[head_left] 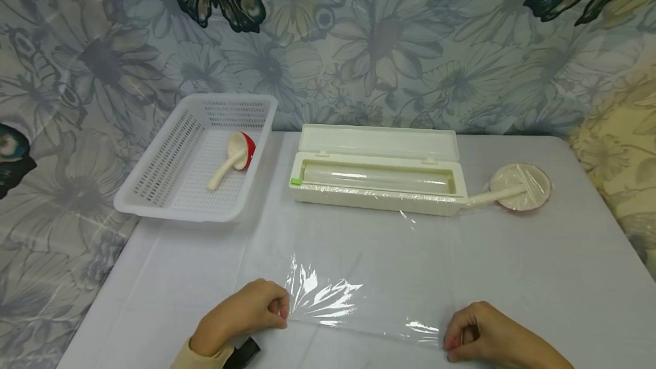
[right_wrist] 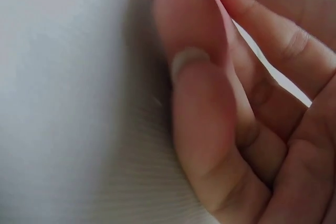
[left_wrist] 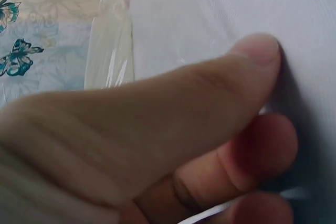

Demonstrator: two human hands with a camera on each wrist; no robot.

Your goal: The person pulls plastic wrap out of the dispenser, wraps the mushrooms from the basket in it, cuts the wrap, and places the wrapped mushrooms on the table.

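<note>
A clear sheet of plastic wrap [head_left: 369,278] stretches from the front of a cream wrap dispenser box [head_left: 379,201] toward the near side of the table. My left hand [head_left: 251,306] pinches the sheet's near left corner between thumb and fingers. At the near right corner, my right hand [head_left: 492,335] pinches the wrap the same way. In the left wrist view the thumb [left_wrist: 252,61] presses toward the curled forefinger. The right wrist view shows curled fingers [right_wrist: 202,108] close over the white cloth. The dispenser's lid [head_left: 379,142] stands raised, with the roll [head_left: 376,175] lying inside.
A white perforated basket [head_left: 148,201] at the left holds a ladle [head_left: 228,168] with a red-backed bowl. Right of the dispenser lies another ladle [head_left: 520,187] covered in plastic wrap, its handle end against the box. A floral backdrop [head_left: 384,44] rises behind the white-covered table [head_left: 553,266].
</note>
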